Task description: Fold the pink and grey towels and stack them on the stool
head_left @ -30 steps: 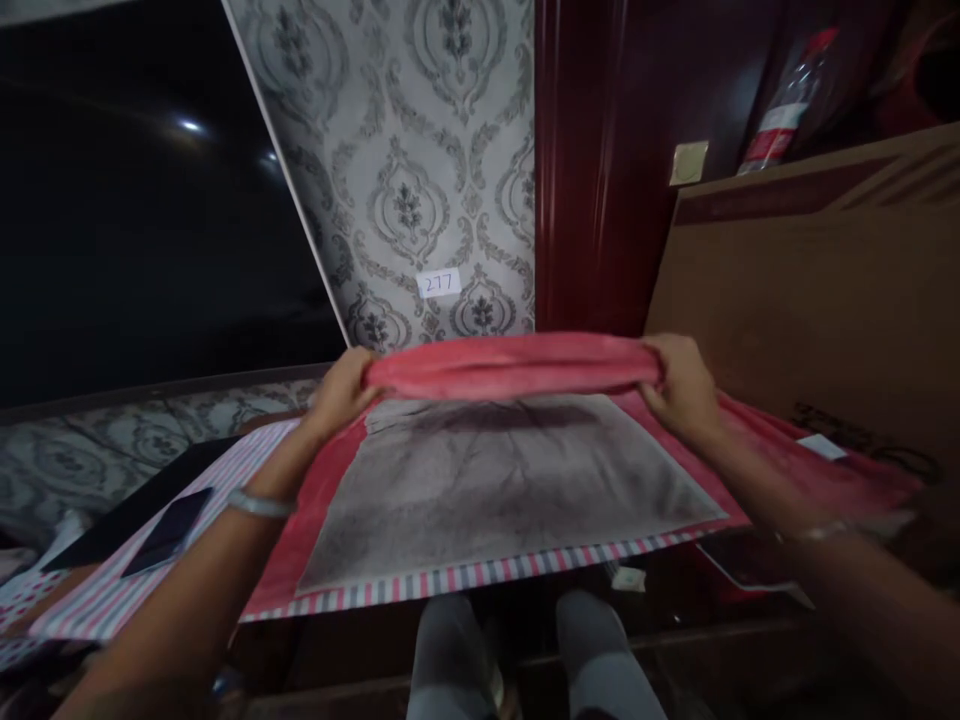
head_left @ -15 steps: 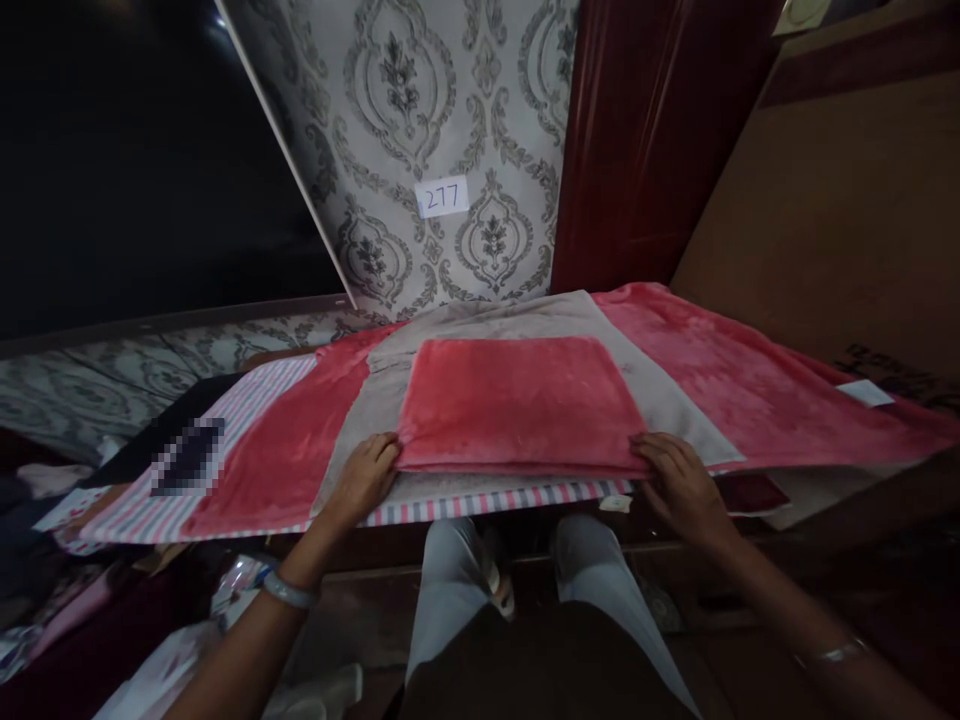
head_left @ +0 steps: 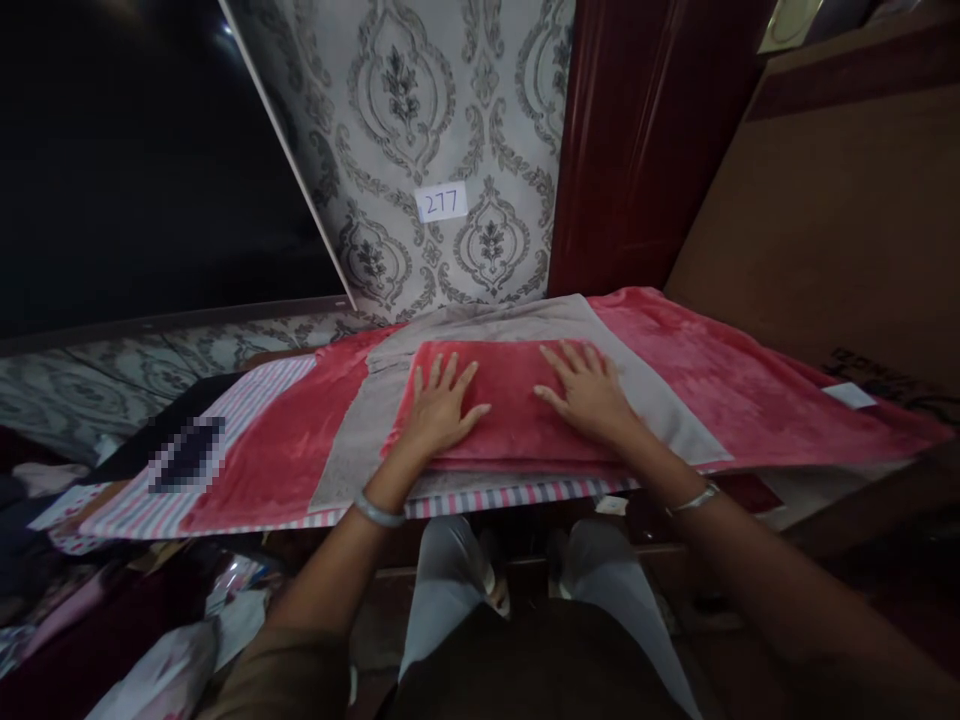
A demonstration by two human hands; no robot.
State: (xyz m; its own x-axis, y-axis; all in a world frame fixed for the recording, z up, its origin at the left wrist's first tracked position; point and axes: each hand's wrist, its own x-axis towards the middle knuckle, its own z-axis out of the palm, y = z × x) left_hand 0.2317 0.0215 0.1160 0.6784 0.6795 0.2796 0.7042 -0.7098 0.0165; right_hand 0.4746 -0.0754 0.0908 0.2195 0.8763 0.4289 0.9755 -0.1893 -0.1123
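Observation:
A folded red plush cloth (head_left: 510,410) lies as a flat rectangle on a larger spread blanket. My left hand (head_left: 442,405) rests palm down on its left part, fingers spread. On its right part my right hand (head_left: 587,390) lies flat, fingers also apart. Beneath, the spread blanket (head_left: 667,370) shows red and grey panels, with a pink, grey and white striped edge along the front. The surface that bears the blanket is mostly hidden.
A large dark screen (head_left: 150,160) stands at the left, a cardboard box (head_left: 847,210) at the right. A paper marked 277 (head_left: 441,201) is stuck to the patterned wall. Bags and clothes (head_left: 165,665) are heaped at the lower left. A white label (head_left: 849,395) lies on the blanket.
Both my hands have let go of the folded cloth's front corners. They have moved inward and away from me, and now lie flat on top of it.

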